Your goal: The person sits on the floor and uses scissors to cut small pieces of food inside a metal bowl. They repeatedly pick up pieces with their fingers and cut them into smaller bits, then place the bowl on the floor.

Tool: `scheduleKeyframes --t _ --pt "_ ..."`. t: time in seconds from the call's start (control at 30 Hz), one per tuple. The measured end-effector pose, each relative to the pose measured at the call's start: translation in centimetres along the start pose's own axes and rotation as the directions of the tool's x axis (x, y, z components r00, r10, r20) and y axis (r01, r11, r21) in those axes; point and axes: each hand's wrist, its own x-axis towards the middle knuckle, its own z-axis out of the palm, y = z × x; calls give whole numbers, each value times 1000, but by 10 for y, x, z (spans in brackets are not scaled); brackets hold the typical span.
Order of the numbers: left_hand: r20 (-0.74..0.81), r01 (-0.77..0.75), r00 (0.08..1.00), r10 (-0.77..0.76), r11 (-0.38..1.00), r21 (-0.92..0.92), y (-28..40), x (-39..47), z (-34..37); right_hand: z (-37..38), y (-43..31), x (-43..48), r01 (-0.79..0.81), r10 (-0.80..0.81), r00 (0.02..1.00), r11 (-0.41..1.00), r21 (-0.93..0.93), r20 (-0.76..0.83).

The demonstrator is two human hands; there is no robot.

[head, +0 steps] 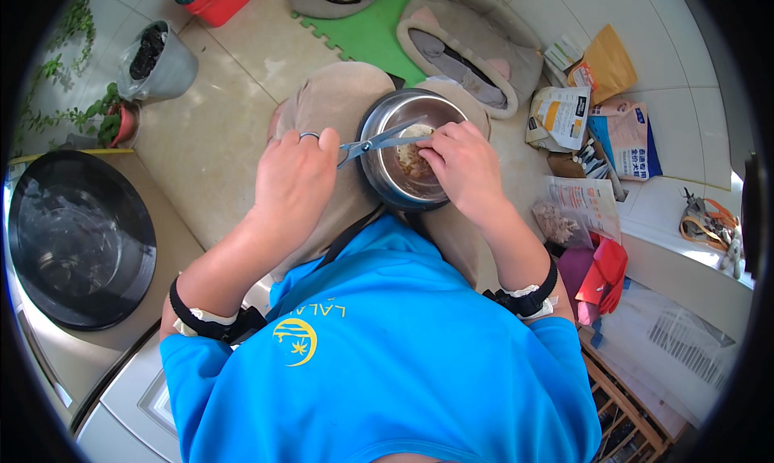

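My left hand [297,175] grips a pair of metal scissors [367,145] by the handles. Their blades are spread and reach over a stainless steel bowl [387,181]. This bowl rests on my lap, between my thighs, and holds pale and brown crumbly food [412,160]. Above its right side, my right hand [462,160] has thumb and fingers pinched together close to the scissor tips. A small piece appears to be between those fingertips, too small to name. My right hand partly covers the bowl's rim.
A large black basin [78,239] stands at left, near a grey bin [172,70]. Ahead are a green foam mat [369,36] and a grey pet bed [484,15]. Several food bags [559,121] and orange-handled tools [704,221] lie at right.
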Motion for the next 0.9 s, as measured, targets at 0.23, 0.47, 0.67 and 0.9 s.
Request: scheduleKeyframes --t 0.23,0.47,0.67,0.9 --pt "0 9 1000 -9 1000 -7 0 -1 -1 -2 -2 3 -15 19 996 999 -48 83" --pt "0 8 1000 -8 1000 -15 0 -1 -1 -1 0 3 -39 47 993 997 -73 109" --pt "8 18 1000 -18 1000 -17 -1 -3 -1 -7 1 -2 -5 0 994 999 45 107" --pt "0 13 1000 -13 1000 -21 1 -2 -1 -17 1 -5 108 -132 955 989 102 265"
